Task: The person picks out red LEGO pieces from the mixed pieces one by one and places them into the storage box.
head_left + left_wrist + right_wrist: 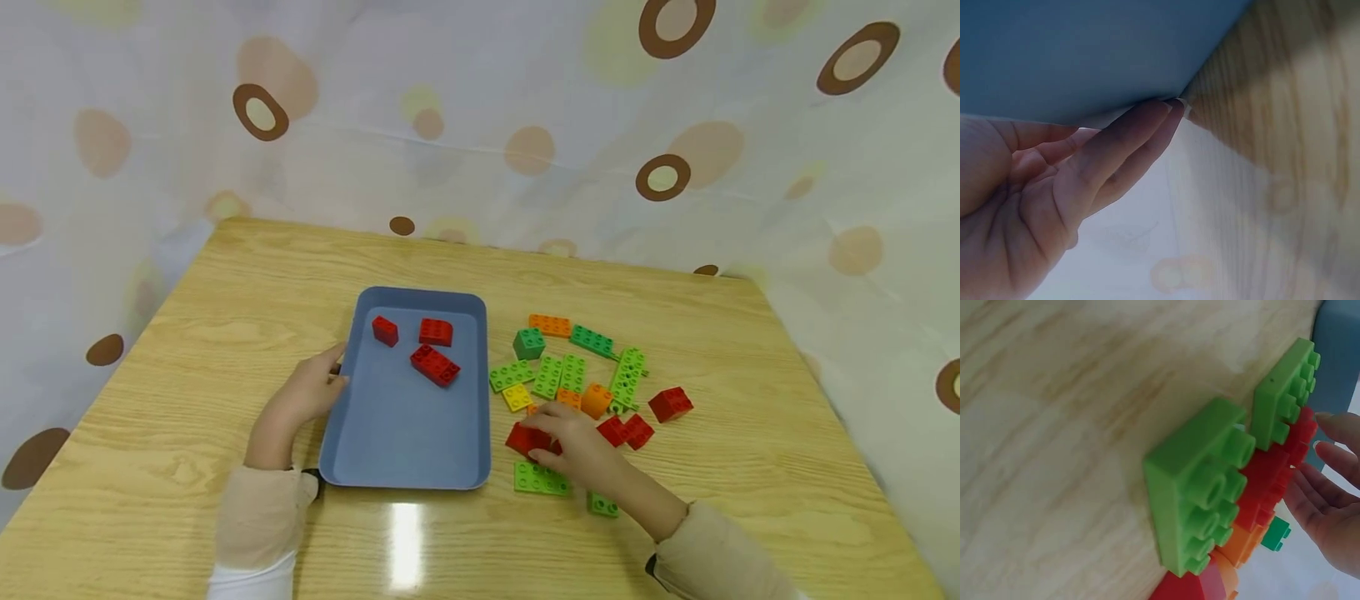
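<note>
A smooth red plastic brick (pixel 521 442) sits just right of the rounded-corner blue-grey tray (pixel 405 437), its sides pinched by the right hand (pixel 581 446). The left hand (pixel 306 393) touches the tray's left wall, fingers (pixel 1110 147) nearly straight. Beyond the tray spreads the wood-grained bench (pixel 750 492); the right wrist view alone reveals a light-green brick's (pixel 1175 465) hollow studs.

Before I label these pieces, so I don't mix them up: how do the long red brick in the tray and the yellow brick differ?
Colour: the long red brick is red, while the yellow brick is yellow. Shape: the red one is clearly longer than wide; the yellow one is short and squarish. Place: the red one lies inside the tray, the yellow one outside it on the table. Both have studs on top.
</note>
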The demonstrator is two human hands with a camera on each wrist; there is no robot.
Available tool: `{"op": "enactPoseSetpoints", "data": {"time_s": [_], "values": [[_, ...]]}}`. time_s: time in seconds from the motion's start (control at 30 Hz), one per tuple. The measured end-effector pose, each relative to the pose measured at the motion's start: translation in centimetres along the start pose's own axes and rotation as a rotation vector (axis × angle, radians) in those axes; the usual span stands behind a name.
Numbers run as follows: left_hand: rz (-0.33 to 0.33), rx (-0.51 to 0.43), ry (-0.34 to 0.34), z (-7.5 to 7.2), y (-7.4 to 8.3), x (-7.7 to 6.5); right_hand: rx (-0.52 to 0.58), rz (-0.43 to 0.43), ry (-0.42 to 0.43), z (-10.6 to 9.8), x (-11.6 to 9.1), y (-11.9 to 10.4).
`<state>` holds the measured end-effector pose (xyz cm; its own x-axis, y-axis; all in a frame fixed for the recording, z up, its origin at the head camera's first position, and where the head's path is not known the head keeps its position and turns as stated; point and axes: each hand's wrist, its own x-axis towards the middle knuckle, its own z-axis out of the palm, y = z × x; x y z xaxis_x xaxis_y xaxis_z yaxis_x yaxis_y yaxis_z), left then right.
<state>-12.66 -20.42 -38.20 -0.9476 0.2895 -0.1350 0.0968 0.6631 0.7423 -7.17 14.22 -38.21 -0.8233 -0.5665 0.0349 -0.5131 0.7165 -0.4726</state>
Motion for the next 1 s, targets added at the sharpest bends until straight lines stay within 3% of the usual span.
{"op": "enactPoseSetpoints", "data": {"time_s": [0.63,1.0], "values": [[-0.011,0.015,0.005,0.02,-0.15,-0.47,0.009,0.004,-0.019,0.79,0.02,-0.13],[0.033,0.014,0.036,0.16,-0.13,-0.06,0.040,0.023,-0.008,0.72,-0.34,-0.03]]}}
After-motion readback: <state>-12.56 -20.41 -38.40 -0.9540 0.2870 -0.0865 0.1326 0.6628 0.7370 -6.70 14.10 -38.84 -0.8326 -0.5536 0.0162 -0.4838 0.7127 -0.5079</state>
